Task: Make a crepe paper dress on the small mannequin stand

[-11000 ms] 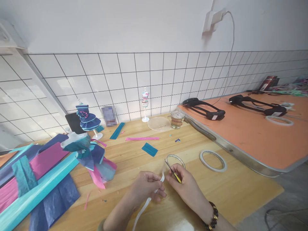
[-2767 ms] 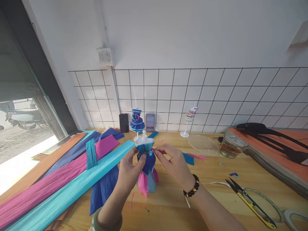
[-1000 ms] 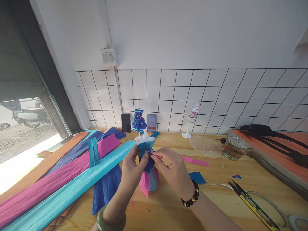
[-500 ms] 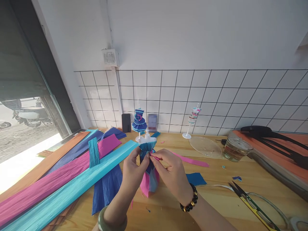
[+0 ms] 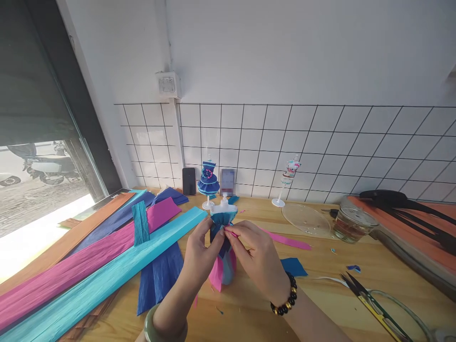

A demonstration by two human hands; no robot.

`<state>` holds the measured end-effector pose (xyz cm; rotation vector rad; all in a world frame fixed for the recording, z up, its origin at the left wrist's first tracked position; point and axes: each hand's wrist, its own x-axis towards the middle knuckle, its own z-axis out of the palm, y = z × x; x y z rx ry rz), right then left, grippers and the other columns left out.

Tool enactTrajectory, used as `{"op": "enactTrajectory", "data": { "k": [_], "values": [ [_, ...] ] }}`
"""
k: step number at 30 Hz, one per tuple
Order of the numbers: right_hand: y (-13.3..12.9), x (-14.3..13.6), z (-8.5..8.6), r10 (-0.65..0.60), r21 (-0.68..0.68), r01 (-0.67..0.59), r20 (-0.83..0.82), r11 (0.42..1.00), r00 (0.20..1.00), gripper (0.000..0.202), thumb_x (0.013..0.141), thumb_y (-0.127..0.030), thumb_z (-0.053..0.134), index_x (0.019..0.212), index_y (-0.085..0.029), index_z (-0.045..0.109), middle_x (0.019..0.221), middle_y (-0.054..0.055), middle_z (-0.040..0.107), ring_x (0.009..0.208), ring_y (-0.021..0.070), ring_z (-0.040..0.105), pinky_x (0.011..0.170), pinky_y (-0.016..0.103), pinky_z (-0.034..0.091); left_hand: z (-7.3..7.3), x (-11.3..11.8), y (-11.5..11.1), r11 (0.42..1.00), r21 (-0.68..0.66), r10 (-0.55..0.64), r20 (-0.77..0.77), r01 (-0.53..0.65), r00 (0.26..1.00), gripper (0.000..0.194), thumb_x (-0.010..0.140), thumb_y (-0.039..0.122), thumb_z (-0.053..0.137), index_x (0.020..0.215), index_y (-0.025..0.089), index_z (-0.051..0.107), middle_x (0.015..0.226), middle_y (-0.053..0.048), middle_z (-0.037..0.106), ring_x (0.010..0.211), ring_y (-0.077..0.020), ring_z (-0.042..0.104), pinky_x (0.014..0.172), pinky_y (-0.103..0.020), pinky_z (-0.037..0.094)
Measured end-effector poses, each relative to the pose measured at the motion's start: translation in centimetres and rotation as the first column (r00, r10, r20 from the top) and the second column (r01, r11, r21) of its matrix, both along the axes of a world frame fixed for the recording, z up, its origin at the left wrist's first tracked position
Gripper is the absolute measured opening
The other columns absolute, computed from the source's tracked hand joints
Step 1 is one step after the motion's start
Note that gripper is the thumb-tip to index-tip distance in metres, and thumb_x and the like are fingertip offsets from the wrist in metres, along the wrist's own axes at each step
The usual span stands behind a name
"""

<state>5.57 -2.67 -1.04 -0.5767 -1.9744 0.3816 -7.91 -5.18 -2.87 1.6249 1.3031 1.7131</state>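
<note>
held mannequin (image 5: 224, 207): smooth plastic | long strips (image 5: 117, 269): crinkled matt paper | table (image 5: 320, 256): smooth wood

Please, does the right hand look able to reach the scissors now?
Probably yes: nothing tall stands between the right hand and the scissors on the table, though it pinches a pink strip.

White wall (image 5: 302, 52) above white tiles (image 5: 254, 147)

Reference point: dress form (image 5: 223, 217), between left hand (image 5: 200, 251) and right hand (image 5: 256, 254). Paper strips (image 5: 116, 267) at nine o'clock. Phone (image 5: 189, 181) at eleven, before the wall (image 5: 249, 156). Second form (image 5: 208, 184) at twelve, behind. Third form (image 5: 288, 176) at one. Jar (image 5: 351, 225) at two. Scissors (image 5: 362, 296) at four.
</note>
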Motion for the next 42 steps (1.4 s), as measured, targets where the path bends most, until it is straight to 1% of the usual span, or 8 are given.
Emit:
{"op": "enactTrajectory", "data": {
  "k": [8,18,22,26,30,35,39,42],
  "values": [
    [-0.3,0.0,0.3,-0.018,0.034,0.017,0.056,0.999,0.998,0.02,0.088,-0.014,0.045,0.094,-0.02,0.063,0.084,0.008,0.063,0.077,0.0182,0.059,0.066,0.032,0.051,0.2,0.5,-0.2,0.995,-0.005,0.099,-0.033,-0.099,0.995,0.007,0.079,0.019,0.051,0.082,0.018,0.057,0.081,-0.001,0.058,0.078,-0.0153,0.052,0.073,-0.025,0.042],
    [-0.7,0.1,0.4,-0.024,0.017,0.023,0.072,1.0,0.997,0.021,0.088,-0.014,0.045,0.096,-0.019,0.063,0.085,0.008,0.062,0.078,0.0191,0.058,0.068,0.033,0.051,0.9,1.0,-0.6,0.996,-0.015,0.09,-0.118,-0.093,0.989,0.005,0.079,0.017,0.048,0.077,0.019,0.052,0.073,0.002,0.047,0.069,-0.013,0.045,0.065,-0.023,0.039],
    [-0.7,0.1,0.4,-0.018,0.024,0.016,0.074,1.0,0.997,0.02,0.087,-0.014,0.047,0.096,-0.018,0.063,0.086,0.008,0.062,0.08,0.0188,0.058,0.069,0.033,0.051,0.9,0.9,-0.9,0.998,-0.02,0.05,-0.122,-0.053,0.991,0.011,0.077,0.014,0.047,0.083,0.019,0.054,0.075,0.001,0.049,0.072,-0.0141,0.046,0.067,-0.024,0.04],
    [-0.4,0.3,0.2,-0.018,0.103,0.006,0.117,0.995,0.993,0.021,0.086,-0.017,0.048,0.102,-0.017,0.062,0.087,0.009,0.061,0.081,0.0196,0.057,0.068,0.033,0.05,0.9,0.3,-1.0,0.999,-0.012,-0.039,-0.052,0.039,0.998,0.029,0.075,0.009,0.042,0.098,0.019,0.057,0.087,-0.003,0.056,0.084,-0.0176,0.05,0.077,-0.028,0.042],
    [0.0,0.6,0.1,-0.056,0.256,-0.005,0.229,0.967,0.972,0.024,0.087,-0.018,0.047,0.105,-0.015,0.061,0.082,0.01,0.06,0.075,0.0204,0.055,0.062,0.034,0.048,1.4,-0.3,-1.2,0.993,-0.023,-0.114,0.026,0.114,0.993,0.029,0.085,0.019,0.037,0.103,0.018,0.059,0.099,-0.006,0.059,0.095,-0.0208,0.051,0.086,-0.031,0.04],
    [0.5,0.7,0.1,-0.111,0.386,-0.026,0.329,0.922,0.938,0.027,0.088,-0.021,0.045,0.109,-0.015,0.06,0.082,0.01,0.061,0.069,0.0203,0.053,0.059,0.036,0.046,1.5,-0.2,-1.1,0.995,-0.056,-0.075,0.085,0.08,0.994,0.026,0.085,0.032,0.046,0.1,0.017,0.062,0.095,-0.006,0.063,0.093,-0.0218,0.054,0.086,-0.031,0.041],
    [0.8,0.8,-0.2,-0.053,0.343,-0.065,0.325,0.937,0.944,0.028,0.087,-0.021,0.046,0.112,-0.017,0.059,0.086,0.01,0.06,0.075,0.0204,0.054,0.063,0.036,0.046,1.2,-0.1,-0.8,0.996,-0.073,-0.034,0.106,0.042,0.994,0.021,0.083,0.032,0.051,0.092,0.017,0.063,0.086,-0.004,0.064,0.089,-0.0211,0.056,0.083,-0.03,0.043],
    [1.0,0.8,-0.3,0.06,0.204,-0.109,0.231,0.973,0.971,0.025,0.087,-0.019,0.047,0.108,-0.02,0.061,0.09,0.009,0.059,0.081,0.02,0.055,0.068,0.035,0.047,1.0,-0.2,-0.5,0.998,-0.059,-0.03,0.096,0.036,0.995,0.023,0.084,0.032,0.05,0.097,0.018,0.063,0.09,-0.005,0.065,0.088,-0.0204,0.057,0.082,-0.03,0.043]
  ]
}}
